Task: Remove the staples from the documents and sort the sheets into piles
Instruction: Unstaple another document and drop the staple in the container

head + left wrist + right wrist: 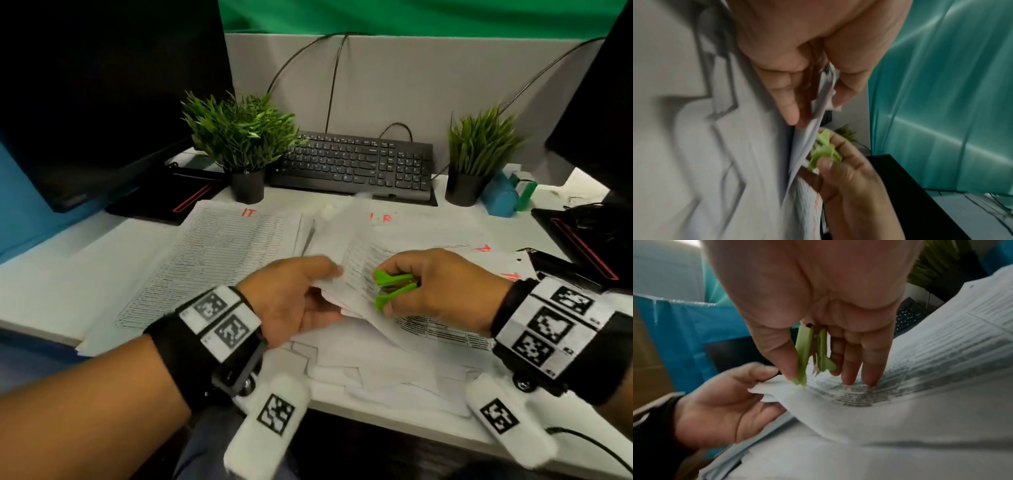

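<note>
Stapled sheets (356, 274) in left hand (291, 301) grip

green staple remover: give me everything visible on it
The staple remover is a small claw type with two bright green, plastic-looking wings and greyish metal-looking claws between them. The right hand pinches it, thumb on one wing, fingers on the other. Its claws point at the corner of the printed document, which the left hand holds up off the desk. One wing tip touches the sheet. No staple can be made out; the wrist views are blurred.
</note>
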`<act>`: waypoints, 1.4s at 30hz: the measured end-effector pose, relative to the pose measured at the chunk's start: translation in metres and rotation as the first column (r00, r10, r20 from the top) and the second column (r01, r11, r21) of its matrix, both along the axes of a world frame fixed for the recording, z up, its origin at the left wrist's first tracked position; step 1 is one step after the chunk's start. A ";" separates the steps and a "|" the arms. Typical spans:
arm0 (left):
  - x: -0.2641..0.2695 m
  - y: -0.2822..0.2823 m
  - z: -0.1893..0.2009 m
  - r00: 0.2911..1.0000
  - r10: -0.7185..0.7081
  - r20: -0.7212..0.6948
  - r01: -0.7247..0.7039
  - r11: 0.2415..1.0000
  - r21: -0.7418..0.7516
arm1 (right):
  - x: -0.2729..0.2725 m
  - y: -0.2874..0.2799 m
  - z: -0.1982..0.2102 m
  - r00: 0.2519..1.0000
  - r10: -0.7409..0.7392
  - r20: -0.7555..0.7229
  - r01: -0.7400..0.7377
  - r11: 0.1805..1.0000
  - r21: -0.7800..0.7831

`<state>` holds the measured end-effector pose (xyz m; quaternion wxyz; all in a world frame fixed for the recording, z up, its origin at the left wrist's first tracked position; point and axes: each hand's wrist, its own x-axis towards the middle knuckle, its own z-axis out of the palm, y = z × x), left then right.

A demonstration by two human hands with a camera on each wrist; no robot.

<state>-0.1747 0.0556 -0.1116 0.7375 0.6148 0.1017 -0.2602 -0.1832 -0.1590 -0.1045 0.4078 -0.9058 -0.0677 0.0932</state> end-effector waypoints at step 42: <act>0.012 -0.025 -0.023 0.999 -0.023 -0.023 0.023 1.000 -0.007 | -0.006 0.019 0.005 0.948 0.134 0.288 0.026 0.872 -0.488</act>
